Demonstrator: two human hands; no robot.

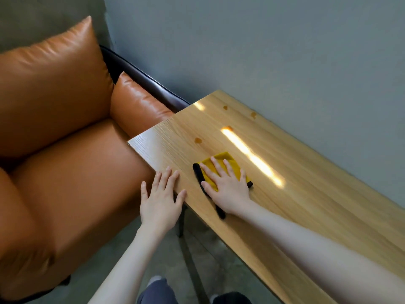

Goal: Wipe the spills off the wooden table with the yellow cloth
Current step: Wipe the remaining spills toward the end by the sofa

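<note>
A long wooden table (pixel 306 183) runs along a grey wall. The yellow cloth (pixel 215 161), edged in black, lies flat on it near the left end. My right hand (pixel 228 185) presses on the cloth with straight, spread fingers. Flat and spread, my left hand (pixel 161 200) rests at the table's near edge, its fingertips touching the wood. Several small amber spills dot the wood beyond the cloth: one (pixel 198 140) just past it, one (pixel 228 128) by a light streak, and two (pixel 253 115) close to the wall.
An orange leather armchair (pixel 65 172) with a cushion (pixel 50 84) stands close against the table's left end. The grey wall (pixel 285 51) borders the table's far side. Dark table legs (pixel 192 266) and my feet show below on the floor.
</note>
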